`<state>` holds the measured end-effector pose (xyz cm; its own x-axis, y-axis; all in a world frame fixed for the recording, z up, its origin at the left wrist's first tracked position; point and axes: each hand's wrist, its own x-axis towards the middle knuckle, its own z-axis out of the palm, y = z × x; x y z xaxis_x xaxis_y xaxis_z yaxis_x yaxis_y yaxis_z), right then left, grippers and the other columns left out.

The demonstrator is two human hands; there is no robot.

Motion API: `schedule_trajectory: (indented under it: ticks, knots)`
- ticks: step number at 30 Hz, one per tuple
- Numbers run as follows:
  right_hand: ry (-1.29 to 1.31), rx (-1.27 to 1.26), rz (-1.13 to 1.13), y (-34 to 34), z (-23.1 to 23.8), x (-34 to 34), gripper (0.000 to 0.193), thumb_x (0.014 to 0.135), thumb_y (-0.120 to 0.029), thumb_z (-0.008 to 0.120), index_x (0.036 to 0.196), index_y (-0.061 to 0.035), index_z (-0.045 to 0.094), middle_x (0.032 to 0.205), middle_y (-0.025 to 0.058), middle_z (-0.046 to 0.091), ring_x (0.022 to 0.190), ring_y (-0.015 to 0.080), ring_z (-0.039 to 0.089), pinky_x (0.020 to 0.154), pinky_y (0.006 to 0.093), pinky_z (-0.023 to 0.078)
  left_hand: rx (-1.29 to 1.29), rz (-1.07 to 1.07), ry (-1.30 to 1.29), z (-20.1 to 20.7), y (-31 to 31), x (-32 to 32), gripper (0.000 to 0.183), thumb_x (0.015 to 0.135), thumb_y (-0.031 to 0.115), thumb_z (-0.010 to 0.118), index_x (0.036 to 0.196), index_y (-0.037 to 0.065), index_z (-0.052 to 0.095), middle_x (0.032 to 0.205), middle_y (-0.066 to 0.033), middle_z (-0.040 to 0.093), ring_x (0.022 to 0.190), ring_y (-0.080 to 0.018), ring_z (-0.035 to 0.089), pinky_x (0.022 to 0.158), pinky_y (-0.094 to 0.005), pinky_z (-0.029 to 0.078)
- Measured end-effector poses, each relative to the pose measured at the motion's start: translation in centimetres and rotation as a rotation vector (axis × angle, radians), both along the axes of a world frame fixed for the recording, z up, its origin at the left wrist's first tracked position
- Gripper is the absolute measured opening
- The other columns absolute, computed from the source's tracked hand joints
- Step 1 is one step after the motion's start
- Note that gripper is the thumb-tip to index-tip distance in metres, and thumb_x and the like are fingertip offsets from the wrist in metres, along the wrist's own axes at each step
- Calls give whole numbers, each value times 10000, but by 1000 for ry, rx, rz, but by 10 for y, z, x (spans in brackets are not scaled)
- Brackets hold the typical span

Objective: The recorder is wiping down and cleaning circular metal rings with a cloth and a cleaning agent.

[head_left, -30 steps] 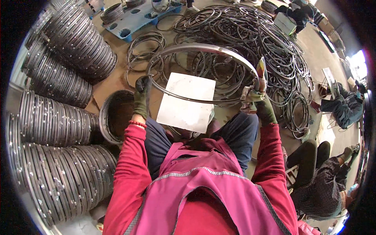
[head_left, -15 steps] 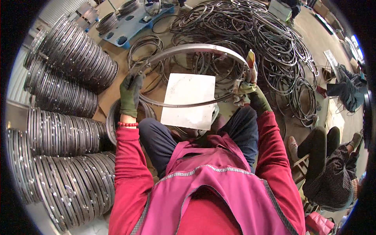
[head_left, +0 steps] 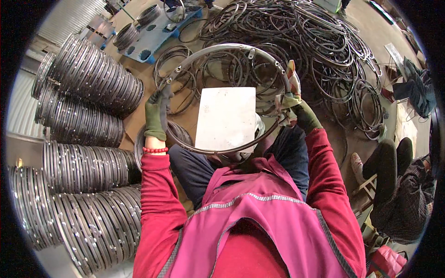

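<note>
A dark metal ring (head_left: 227,47) with small tabs and holes along its band is held up before me by both hands. My left hand (head_left: 159,111), in a green and grey glove, is closed on the ring's left side. At its right side my right hand (head_left: 303,113), gloved in green, grips the band through a crumpled, patterned rag (head_left: 288,102). Beyond and below the ring lies a flat white board (head_left: 227,116) near my knees, seen through the opening. What supports the board is mostly hidden.
Tall stacks of rings (head_left: 88,169) line the left side. A large tangled heap of rings (head_left: 324,60) covers the floor ahead and to the right. Farther back stands a blue pallet (head_left: 160,39) with more rings. Another person (head_left: 401,204) sits close by at the right.
The ring has tipped to face me more fully, its near edge dropping toward my lap and its far edge rising slightly. Both hands keep their hold on it.
</note>
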<state>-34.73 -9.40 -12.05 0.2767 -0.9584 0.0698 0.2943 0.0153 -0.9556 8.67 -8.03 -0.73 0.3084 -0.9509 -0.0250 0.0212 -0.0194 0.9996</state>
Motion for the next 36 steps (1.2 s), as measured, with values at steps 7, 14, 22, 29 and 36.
schedule_trajectory:
  ticks: [7, 14, 22, 29, 36]
  knots:
    - [-237, 360, 11, -36, -71, -19, 237, 866, -173, 540, 1051, -33, 590, 941, 11, 604, 773, 103, 567, 682, 239, 467, -52, -20, -67, 1, -10, -5, 238, 843, 258, 616, 927, 38, 650, 703, 51, 583, 497, -13, 426, 426, -172, 284]
    - [-98, 237, -99, -41, -80, -30, 191, 857, -140, 533, 1004, -24, 570, 893, 27, 595, 748, 136, 583, 671, 272, 492, -94, -31, -38, 9, 4, -24, 210, 825, 251, 641, 893, 53, 658, 711, 47, 578, 523, -39, 442, 469, -187, 315]
    - [-120, 155, -137, -36, -40, -21, 233, 844, -130, 571, 1029, 12, 580, 900, 13, 615, 766, 102, 587, 693, 227, 476, -129, -147, -121, -32, 14, 5, 267, 820, 178, 644, 1022, 4, 623, 930, -50, 649, 833, -119, 598, 755, -235, 465]
    - [-120, 152, -111, -35, -33, -12, 304, 825, -54, 581, 1113, 26, 529, 985, 61, 607, 836, 134, 598, 746, 261, 490, -28, -271, -297, -44, 21, 19, 433, 815, 15, 571, 1228, -37, 450, 1224, -86, 514, 1080, -152, 514, 935, -263, 398]
    - [-81, 80, -110, -26, 20, 17, 421, 809, -58, 617, 1199, 9, 472, 1072, 68, 583, 917, 145, 578, 827, 264, 462, -351, -319, -932, 29, -4, -66, 527, 731, 230, 700, 1192, 59, 509, 1112, -140, 577, 1029, -237, 565, 864, -318, 438]
